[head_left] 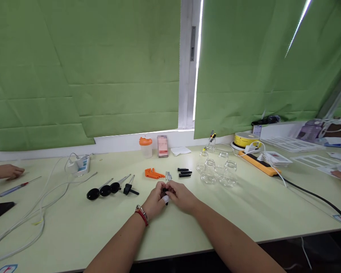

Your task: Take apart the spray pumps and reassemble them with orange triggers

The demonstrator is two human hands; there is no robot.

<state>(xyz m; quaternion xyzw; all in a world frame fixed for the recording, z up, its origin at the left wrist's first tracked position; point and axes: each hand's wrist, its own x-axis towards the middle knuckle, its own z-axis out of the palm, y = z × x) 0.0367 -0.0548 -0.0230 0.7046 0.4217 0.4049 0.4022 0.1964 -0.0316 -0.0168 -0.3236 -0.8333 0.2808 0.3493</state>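
My left hand (pixel 155 200) and my right hand (pixel 182 195) meet over the front middle of the table. Between their closed fingertips is a small black part (pixel 165 190), mostly covered. Something whitish shows on or by my left thumb; I cannot tell what. Just beyond the hands lie small metal pins (pixel 168 176), with orange plastic pieces (pixel 153 173) to their left and black ribbed pieces (pixel 184 172) to their right. Left of my hands, black knob-like parts with metal rods (pixel 105 190) lie in a row, beside a black T-shaped part with a rod (pixel 129 189).
Several clear glass jars (pixel 208 175) stand at right, before an orange power strip (pixel 260 163). An orange-lidded cup (pixel 146 147) stands at the back. White cables (pixel 42 206), a screwdriver (pixel 15 189) and a phone (pixel 0 212) lie left. Other people's hands (pixel 8 171) show at both edges.
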